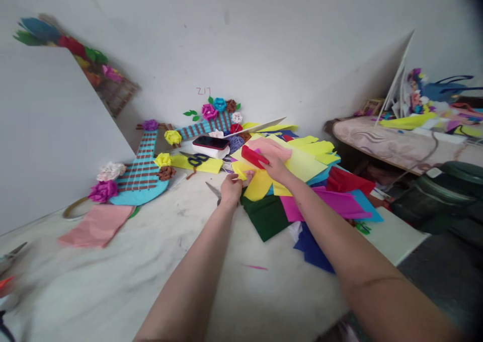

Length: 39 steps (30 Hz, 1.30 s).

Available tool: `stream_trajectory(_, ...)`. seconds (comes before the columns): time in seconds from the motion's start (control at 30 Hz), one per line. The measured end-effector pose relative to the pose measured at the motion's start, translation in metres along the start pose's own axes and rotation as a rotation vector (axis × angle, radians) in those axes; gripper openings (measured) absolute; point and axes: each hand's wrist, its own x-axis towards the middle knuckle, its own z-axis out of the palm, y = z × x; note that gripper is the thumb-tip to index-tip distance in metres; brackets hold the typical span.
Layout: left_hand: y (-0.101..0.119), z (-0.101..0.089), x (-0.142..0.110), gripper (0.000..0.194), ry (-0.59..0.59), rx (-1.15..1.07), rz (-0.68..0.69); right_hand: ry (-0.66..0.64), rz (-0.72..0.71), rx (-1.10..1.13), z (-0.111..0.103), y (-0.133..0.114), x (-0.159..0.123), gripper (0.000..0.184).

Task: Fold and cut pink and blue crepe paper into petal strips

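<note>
My right hand (274,167) grips a folded strip of red crepe paper (252,156) above the pile of coloured sheets. Close to its left, my left hand (231,187) is closed at the fingertips on a piece of yellow paper (239,170) at the pile's edge. Pink paper (269,145) and pale yellow sheets (307,168) lie around the right hand. A folded dark green sheet (266,219) sits below it. Scissors (214,191) with grey blades lie beside the left hand, their handles hidden beneath it.
Dark-handled scissors (196,160) rest on yellow paper, near a phone (210,143) on a white block. Blue guitar-shaped crafts (138,173) with paper flowers stand at left. Pink sheets (97,225) lie by a tape roll (71,208). A dark green container (433,196) stands at right.
</note>
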Motion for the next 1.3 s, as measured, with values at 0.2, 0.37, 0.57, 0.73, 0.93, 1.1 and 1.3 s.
stream_trajectory(0.2,0.007,-0.010,-0.007,0.032,0.032,0.432,0.009,-0.141,-0.030,-0.080,0.005,-0.017,-0.009,0.045)
stream_trajectory(0.37,0.013,-0.010,-0.017,0.031,0.263,0.528,0.412,-0.312,-0.033,-0.276,0.017,-0.027,-0.017,0.045)
stream_trajectory(0.57,0.019,0.011,-0.022,0.045,0.215,0.501,0.851,-0.455,-0.062,-0.396,0.021,-0.022,-0.023,0.060)
stream_trajectory(0.73,0.026,0.033,-0.026,0.049,-0.189,0.602,0.630,-0.533,-0.055,-0.353,-0.026,-0.028,-0.026,0.066)
stream_trajectory(0.93,0.030,0.057,-0.038,0.055,-0.231,0.877,0.793,-0.287,0.392,-0.599,-0.102,0.000,-0.041,0.038)
stream_trajectory(1.1,0.032,0.082,-0.044,0.064,-0.261,1.059,0.876,-0.314,0.568,-0.801,-0.127,0.027,-0.062,0.040)
stream_trajectory(1.3,0.031,0.105,-0.040,0.073,-0.289,1.142,0.746,-0.295,0.510,-0.843,-0.115,0.042,-0.073,0.042)
